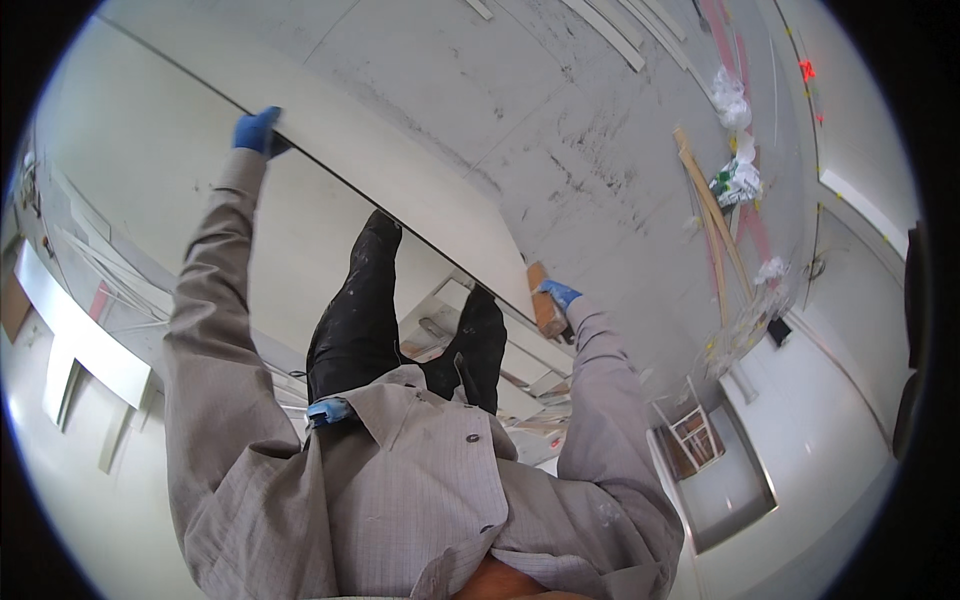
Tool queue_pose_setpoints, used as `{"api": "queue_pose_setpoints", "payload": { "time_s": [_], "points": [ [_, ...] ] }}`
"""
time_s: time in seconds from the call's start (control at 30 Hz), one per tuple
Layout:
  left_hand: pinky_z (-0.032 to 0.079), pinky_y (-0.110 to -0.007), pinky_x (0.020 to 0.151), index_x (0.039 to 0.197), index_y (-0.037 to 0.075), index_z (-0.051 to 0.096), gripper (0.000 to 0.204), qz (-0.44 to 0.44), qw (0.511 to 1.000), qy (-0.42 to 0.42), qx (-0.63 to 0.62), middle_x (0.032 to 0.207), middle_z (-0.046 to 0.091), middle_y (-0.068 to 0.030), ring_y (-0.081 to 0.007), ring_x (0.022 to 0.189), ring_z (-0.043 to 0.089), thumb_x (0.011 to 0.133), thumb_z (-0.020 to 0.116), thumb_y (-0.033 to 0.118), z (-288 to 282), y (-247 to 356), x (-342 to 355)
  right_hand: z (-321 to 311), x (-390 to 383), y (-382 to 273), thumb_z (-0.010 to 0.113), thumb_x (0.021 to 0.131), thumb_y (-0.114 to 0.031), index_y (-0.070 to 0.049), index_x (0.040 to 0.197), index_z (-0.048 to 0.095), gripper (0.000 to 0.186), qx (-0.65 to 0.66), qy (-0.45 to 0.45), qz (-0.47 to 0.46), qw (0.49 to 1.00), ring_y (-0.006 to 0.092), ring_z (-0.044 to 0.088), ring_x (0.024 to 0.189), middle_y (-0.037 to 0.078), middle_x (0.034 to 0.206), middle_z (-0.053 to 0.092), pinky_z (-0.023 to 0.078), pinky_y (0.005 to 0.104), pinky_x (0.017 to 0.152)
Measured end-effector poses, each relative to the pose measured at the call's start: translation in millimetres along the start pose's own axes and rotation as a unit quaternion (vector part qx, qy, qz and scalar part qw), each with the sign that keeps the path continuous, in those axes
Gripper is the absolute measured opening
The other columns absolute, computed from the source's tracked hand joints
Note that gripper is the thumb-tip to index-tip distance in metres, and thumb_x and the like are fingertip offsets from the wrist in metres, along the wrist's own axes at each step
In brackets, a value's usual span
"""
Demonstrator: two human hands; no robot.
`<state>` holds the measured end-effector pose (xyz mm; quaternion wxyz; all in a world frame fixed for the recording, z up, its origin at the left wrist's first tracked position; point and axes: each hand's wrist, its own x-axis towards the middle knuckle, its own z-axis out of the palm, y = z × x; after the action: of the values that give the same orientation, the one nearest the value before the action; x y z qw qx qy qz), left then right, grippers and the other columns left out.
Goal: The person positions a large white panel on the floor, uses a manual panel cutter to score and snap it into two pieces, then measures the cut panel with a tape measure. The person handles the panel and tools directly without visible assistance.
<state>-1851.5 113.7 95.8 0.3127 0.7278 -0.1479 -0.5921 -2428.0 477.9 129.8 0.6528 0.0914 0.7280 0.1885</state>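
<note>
A large pale panel [170, 130] with a thin dark edge runs slantwise across the view, from upper left to the middle right. My left hand [257, 130], in a blue glove, is closed on that edge, with a small dark piece showing beside the fingers. Near the edge's right end, my right hand [561, 293], also blue-gloved, grips a brown wooden block [546, 305]. Part of its fingers is hidden. A dark bit shows below the block. My legs in black trousers stand by the dark edge, below the line.
A scuffed grey floor [590, 150] spreads beyond the panel. Long wooden strips [712, 215], crumpled plastic [731, 100] and a green-white bag [738, 183] lie to the right. White strips [612, 38] lie at the top. A white-framed stool [690, 435] and white boards [85, 335] stand lower down.
</note>
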Motion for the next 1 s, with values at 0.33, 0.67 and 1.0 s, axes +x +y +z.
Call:
{"api": "queue_pose_setpoints", "payload": {
  "time_s": [0.33, 0.67, 1.0],
  "points": [
    [0.055, -0.037, 0.062, 0.143, -0.005, 0.033, 0.077, 0.058, 0.997, 0.048, 0.020, 0.093, 0.065, -0.0172, -0.0231, 0.074, 0.064, 0.077, 0.067, 0.015, 187.2, -231.4, -206.0, -68.0, 6.0, 26.6, 0.071, 0.083, -0.031, 0.005, 0.112, 0.062, 0.048, 0.033, -0.086, -0.300, 0.949, 0.0251, 0.067, 0.081, 0.015, 0.093, 0.068, 0.056, 0.0378, 0.074],
    [0.058, -0.046, 0.062, 0.111, -0.005, 0.056, 0.045, 0.185, 0.946, 0.148, 0.220, 0.091, 0.063, -0.0159, -0.0300, 0.081, 0.065, 0.081, 0.067, 0.027, 188.9, -253.3, -208.1, -148.7, -69.1, 175.6, 0.083, 0.067, -0.013, 0.005, 0.127, 0.055, 0.068, -0.013, -0.116, -0.504, 0.856, 0.0189, 0.061, 0.097, 0.011, 0.108, 0.065, 0.051, 0.0357, 0.088],
    [0.059, -0.048, 0.068, 0.117, 0.001, 0.053, 0.053, 0.093, 0.995, 0.006, 0.029, 0.103, 0.061, -0.0171, -0.0313, 0.090, 0.064, 0.083, 0.070, 0.036, 183.3, -257.1, -234.2, -127.5, -33.1, 213.6, 0.075, 0.075, -0.006, 0.002, 0.128, 0.046, 0.062, -0.054, -0.178, -0.465, 0.865, 0.0259, 0.065, 0.103, 0.017, 0.114, 0.062, 0.055, 0.0382, 0.092]
  ]
}}
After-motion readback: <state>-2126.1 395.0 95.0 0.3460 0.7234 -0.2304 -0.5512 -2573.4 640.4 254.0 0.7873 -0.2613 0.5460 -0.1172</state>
